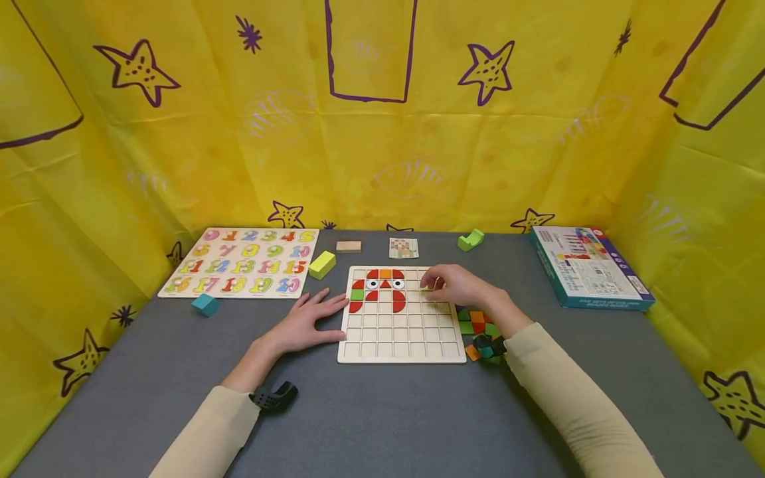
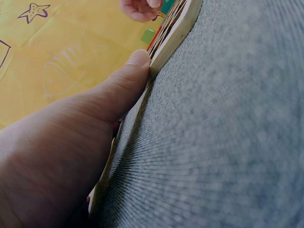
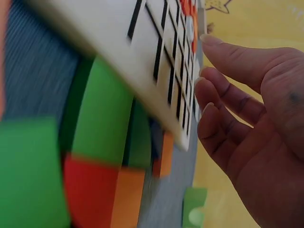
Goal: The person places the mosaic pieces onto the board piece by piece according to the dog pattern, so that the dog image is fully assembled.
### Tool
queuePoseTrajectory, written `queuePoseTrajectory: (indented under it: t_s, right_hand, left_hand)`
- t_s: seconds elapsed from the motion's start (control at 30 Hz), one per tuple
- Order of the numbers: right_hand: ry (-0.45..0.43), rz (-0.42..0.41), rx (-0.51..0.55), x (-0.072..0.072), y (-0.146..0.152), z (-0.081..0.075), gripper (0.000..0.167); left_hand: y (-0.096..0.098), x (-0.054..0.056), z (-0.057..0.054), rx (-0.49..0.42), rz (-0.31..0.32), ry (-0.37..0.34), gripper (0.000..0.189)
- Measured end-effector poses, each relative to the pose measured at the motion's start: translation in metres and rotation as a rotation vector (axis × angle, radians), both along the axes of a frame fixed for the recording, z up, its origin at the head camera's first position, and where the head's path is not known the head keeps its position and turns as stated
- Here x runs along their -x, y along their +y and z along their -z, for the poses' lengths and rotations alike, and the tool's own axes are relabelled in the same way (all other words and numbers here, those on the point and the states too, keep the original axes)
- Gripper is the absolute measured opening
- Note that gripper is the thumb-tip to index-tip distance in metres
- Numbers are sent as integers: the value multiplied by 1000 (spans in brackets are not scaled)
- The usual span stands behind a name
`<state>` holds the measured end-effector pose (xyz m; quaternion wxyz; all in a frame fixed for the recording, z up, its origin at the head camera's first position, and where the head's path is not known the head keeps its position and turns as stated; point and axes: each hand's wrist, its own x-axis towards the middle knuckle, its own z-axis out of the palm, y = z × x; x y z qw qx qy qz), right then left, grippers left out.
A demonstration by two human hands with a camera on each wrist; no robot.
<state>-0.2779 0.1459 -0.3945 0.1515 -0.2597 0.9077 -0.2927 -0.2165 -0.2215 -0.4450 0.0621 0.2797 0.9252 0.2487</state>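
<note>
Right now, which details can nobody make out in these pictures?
Head view: small print on the box, too small.
Head view: parts of the loose tiles, hidden by the right arm.
Left wrist view: most squares of the board, lost to shallow angle.
Right wrist view: edges of nearest loose tiles, blurred.

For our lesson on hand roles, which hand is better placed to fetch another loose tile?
Probably the right hand: it is over the grid board, near the loose tiles by the board's right edge. The left hand touches the opposite edge, farther away.
</note>
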Motion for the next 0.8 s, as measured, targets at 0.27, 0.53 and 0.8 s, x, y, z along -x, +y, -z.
queuePoseTrajectory:
  t_s: [0.27,0.53,0.8]
  right_hand:
    - [35,-9,-1,-7,33,0,20]
    - [28,13,-10,-16,61,0,21]
    - [6,16,-30,-26,87,-1,20]
  left_hand:
    - [0,-1,-1,6,2,6,81]
    - [-1,-1,-2,5,1,8,81]
    - [0,0,-1,10,1,4,81]
